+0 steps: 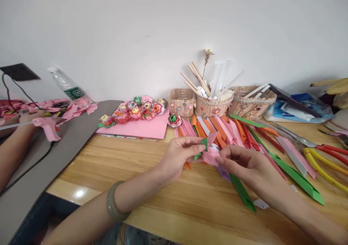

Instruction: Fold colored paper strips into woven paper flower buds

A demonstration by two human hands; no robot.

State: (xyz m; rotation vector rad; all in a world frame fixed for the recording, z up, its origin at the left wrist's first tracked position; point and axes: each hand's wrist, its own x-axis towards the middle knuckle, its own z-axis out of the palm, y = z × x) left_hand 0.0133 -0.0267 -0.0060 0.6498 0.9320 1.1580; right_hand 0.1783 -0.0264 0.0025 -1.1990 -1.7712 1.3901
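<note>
Fingers of the left hand (176,158) are pinched nearly closed on the green side of a small pink, green and white folded-paper piece (210,156), held above the wood-grain table (108,165) near a row of folded orange, pink and red paper strips (225,131). The right hand (250,165) has thumb and forefinger almost together on the piece's opposite, pink edge; how firmly they press, I cannot tell. A steady left pinch at the green part seems best, leaving the right fingers to settle the pink layers without crushing them. Light, even pressure should suit paper, since a hard squeeze could add stray creases. Keeping the right wrist off the long green folded-paper strip (241,194) just beside it would also help.
</note>
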